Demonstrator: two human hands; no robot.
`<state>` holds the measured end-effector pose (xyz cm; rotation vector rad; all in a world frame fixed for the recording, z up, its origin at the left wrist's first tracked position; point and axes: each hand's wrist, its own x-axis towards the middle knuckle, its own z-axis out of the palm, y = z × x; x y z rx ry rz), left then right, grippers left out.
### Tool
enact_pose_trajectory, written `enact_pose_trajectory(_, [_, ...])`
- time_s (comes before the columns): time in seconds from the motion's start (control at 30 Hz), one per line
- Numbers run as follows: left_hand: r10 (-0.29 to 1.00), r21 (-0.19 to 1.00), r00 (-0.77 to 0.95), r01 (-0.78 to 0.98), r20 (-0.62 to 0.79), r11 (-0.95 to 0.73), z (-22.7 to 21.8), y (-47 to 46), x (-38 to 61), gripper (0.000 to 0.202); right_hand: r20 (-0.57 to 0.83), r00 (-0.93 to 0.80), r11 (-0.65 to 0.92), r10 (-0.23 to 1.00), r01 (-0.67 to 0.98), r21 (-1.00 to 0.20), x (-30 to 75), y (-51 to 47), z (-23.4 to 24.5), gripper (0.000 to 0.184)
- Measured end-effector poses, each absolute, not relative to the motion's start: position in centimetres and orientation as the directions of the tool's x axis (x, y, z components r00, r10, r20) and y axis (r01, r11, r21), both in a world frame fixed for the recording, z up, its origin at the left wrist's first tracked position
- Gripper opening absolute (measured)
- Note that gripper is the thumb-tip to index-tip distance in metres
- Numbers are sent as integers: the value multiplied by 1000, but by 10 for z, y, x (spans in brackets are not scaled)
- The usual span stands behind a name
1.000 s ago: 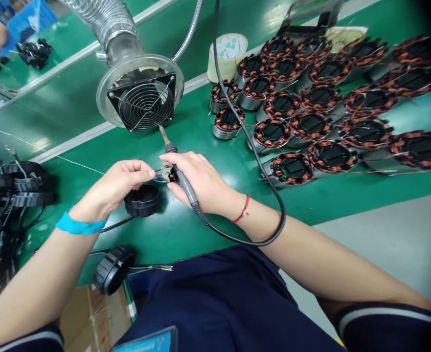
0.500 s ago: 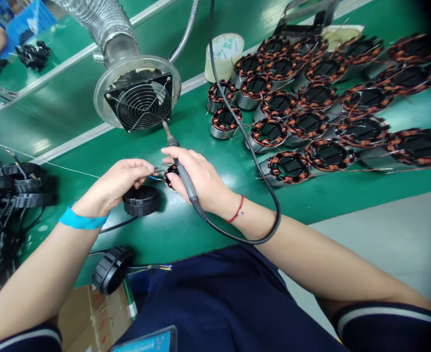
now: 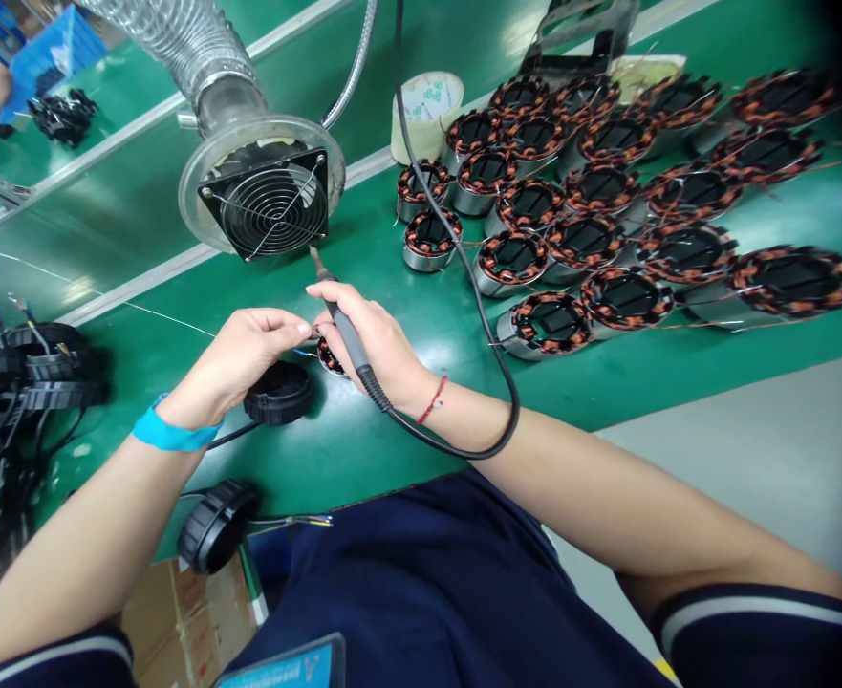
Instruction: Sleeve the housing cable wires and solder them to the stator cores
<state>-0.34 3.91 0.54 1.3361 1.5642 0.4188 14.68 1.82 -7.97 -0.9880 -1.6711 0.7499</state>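
Right hand (image 3: 381, 349) is wrapped around the soldering iron (image 3: 349, 339) handle; tip points away from the body, just by the lower edge of the fan (image 3: 277, 208), clear of the work. Left hand (image 3: 255, 354) has thumb and index pinched on fine leads (image 3: 314, 333); can't tell which strand sits between them. Fingertips of both hands are very near each other, contact unclear. Small wound stator (image 3: 330, 357) is on the green bench (image 3: 363, 449), partly hidden under the right hand, blue lead (image 3: 304, 353) on its left side. Black ring cap (image 3: 279, 394) is just beside it, below the left hand. Second black cap (image 3: 218, 526) lies tilted at the near bench edge, cores sticking out. Thin pale wire (image 3: 169, 319) runs in from the left toward the left hand. Iron's cable (image 3: 516, 401) loops over the right forearm. Right side: cluster of stators (image 3: 513, 260), tape roll (image 3: 427, 107) behind them.
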Motion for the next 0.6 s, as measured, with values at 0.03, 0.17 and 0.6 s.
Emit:
enact_pose_trajectory(0.03, [877,764,116,553,-466,333,6,39,-4,21,447,-151,471,882,254,-845,147,18,-79,34])
enact_pose_trajectory(0.17, [845,752,167,564,-509,341,10,42,-7,19,437,-135,457,889,244,-855,148,17,-78,39])
enact_pose_trajectory(0.6, [863,838,238,449,-446,310,17,23,-9,16,642,-161,654,750,333,-679,150,11,-79,29])
